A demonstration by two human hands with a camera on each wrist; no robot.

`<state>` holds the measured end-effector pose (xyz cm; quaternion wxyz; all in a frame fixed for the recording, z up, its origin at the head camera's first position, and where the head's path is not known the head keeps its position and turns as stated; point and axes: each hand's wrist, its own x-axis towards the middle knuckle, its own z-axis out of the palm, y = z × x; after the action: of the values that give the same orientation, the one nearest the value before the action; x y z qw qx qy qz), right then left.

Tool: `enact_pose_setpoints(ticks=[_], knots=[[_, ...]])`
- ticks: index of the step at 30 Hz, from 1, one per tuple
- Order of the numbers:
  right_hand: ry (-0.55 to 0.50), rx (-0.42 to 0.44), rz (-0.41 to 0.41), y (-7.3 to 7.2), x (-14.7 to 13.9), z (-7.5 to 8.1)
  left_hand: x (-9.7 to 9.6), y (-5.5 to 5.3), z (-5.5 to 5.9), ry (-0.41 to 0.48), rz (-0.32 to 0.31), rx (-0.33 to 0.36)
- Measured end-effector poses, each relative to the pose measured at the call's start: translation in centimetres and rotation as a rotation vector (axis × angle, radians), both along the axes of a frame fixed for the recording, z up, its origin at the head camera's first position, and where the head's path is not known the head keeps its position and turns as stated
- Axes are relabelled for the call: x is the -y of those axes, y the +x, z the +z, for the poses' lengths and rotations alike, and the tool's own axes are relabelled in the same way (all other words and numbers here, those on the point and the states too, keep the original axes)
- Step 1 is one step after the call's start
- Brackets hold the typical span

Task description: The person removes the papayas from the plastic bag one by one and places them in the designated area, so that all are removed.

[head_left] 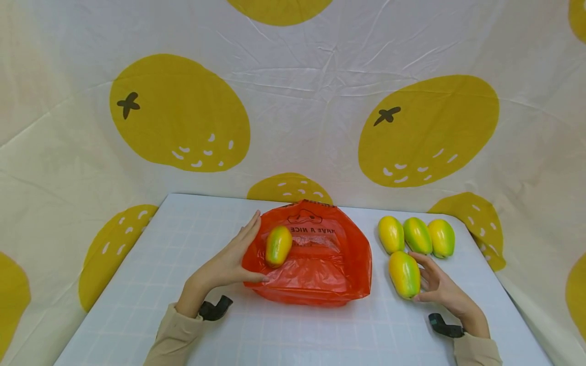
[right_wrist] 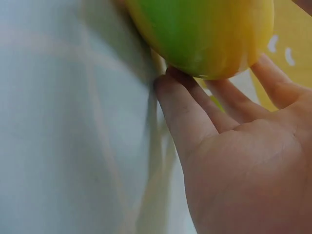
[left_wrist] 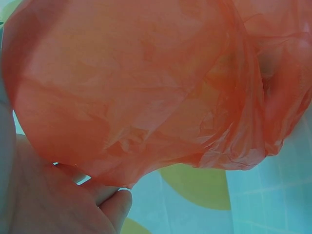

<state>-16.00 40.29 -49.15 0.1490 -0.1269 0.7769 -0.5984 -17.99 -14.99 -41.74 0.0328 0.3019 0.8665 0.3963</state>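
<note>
A red plastic bag lies with its mouth open towards me, and one yellow-green papaya is inside at its left. My left hand holds the left rim of the bag, thumb at the lower edge and fingers spread up along the side. In the left wrist view, the thin film of the bag hides part of the fingers. Right of the bag, my right hand grips another papaya from its right side, between thumb and fingers. The right wrist view shows fingertips at this papaya's end.
Three more papayas, a left one, a middle one and a right one, stand in a row just behind the right hand. The white table ends at a fruit-printed cloth hanging behind it.
</note>
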Motion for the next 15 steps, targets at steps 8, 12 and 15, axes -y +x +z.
enact_pose_setpoints(ticks=[8,12,15], knots=[[-0.050,-0.029,0.035,-0.12,-0.24,-0.37,-0.03,-0.04,-0.09,-0.001,0.004,0.001],[-0.054,-0.028,0.044,-0.15,-0.29,-0.44,-0.01,-0.08,-0.16,-0.005,0.006,0.003],[-0.049,-0.027,0.049,-0.19,-0.33,-0.52,0.00,-0.09,-0.19,-0.005,0.003,-0.003]])
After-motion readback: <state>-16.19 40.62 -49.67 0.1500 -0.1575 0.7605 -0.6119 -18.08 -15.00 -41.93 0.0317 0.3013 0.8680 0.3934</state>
